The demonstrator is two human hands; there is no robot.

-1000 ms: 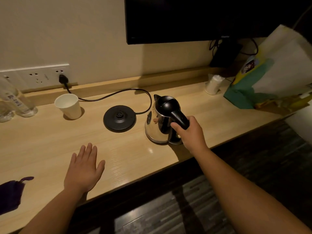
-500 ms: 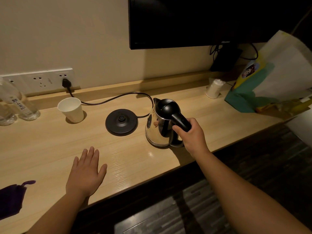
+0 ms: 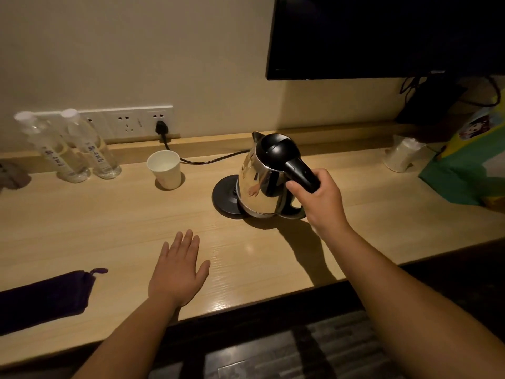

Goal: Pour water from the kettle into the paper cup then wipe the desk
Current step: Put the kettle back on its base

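A shiny steel kettle (image 3: 259,184) with a black lid and handle is raised off the wooden desk (image 3: 109,228), hanging over the right part of its black base (image 3: 225,198). My right hand (image 3: 317,198) is closed around the kettle's handle. A white paper cup (image 3: 164,169) stands upright to the left of the base, near the back ledge. My left hand (image 3: 179,269) lies flat on the desk near the front edge, fingers apart, holding nothing. A dark purple cloth (image 3: 46,296) lies at the front left.
Two clear water bottles (image 3: 76,149) stand at the back left below a wall socket strip (image 3: 131,120), where the base's black cord (image 3: 196,160) is plugged in. A dark screen (image 3: 382,36) hangs on the wall. A wrapped cup (image 3: 400,155) and a green bag (image 3: 464,173) sit at right.
My right hand has lifted the kettle off the desk and carried it left, over the base. The view has swung left, showing the bottles. My left hand has stayed flat.
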